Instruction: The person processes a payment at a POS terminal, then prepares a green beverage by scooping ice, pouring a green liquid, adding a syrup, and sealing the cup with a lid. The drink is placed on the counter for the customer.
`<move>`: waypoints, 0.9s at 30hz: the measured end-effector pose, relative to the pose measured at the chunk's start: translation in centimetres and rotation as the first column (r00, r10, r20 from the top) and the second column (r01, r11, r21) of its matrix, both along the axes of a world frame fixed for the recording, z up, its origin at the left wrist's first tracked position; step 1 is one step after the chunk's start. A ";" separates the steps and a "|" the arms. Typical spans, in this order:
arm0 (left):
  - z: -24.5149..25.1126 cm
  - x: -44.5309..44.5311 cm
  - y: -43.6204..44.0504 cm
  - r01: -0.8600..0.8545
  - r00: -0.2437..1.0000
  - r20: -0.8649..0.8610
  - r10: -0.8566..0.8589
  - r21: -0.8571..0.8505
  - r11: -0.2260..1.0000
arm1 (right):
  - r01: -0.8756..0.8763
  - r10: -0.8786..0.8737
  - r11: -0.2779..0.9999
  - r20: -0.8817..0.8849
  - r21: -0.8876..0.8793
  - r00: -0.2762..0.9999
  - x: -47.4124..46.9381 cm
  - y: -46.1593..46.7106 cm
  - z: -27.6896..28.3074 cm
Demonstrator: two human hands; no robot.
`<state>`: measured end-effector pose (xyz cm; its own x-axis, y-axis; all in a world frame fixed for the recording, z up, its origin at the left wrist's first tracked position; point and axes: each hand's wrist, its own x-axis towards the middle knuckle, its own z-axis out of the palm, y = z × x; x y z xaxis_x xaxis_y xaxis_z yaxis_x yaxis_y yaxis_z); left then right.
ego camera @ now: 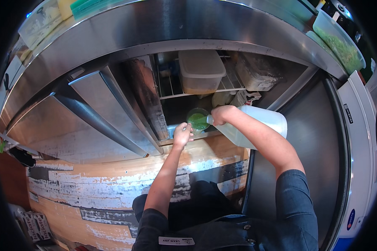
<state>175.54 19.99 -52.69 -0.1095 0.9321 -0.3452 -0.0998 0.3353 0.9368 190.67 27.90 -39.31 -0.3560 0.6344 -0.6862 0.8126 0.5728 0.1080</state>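
My right hand (pixel 222 114) grips a large translucent plastic jug (pixel 265 122) near its neck. The jug is tipped to the left, its mouth over a clear round cup (pixel 204 110). Green liquid (pixel 198 121) runs from the mouth and lies in the cup. With fingers bent, my left hand (pixel 183 135) holds the cup at its left side. The cup is low, at the bottom front edge of an open stainless steel undercounter fridge (pixel 172 108). My fingers hide part of its near side.
A lidded plastic container (pixel 201 70) and another plastic tub (pixel 259 75) stand on the wire shelf (pixel 171 95). The open fridge door (pixel 295 150) is on my right. Closed steel doors (pixel 62 125) are on the left, and the counter edge (pixel 179 25) overhangs above.
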 end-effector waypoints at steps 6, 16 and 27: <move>0.0 -0.1 -0.1 0.023 0.999 0.027 -0.022 -0.039 0.999 | 0.007 -0.007 1.000 -0.013 0.012 1.000 0.0 -0.3 0.1; -0.1 0.1 -0.2 -0.008 0.999 0.037 0.009 -0.041 0.999 | -0.077 0.077 0.997 0.024 0.001 0.997 0.0 -0.2 0.2; -0.3 -0.8 -0.2 -0.154 0.972 0.167 0.165 -0.078 0.985 | -0.021 0.021 1.000 -0.002 0.021 1.000 0.1 0.2 -0.2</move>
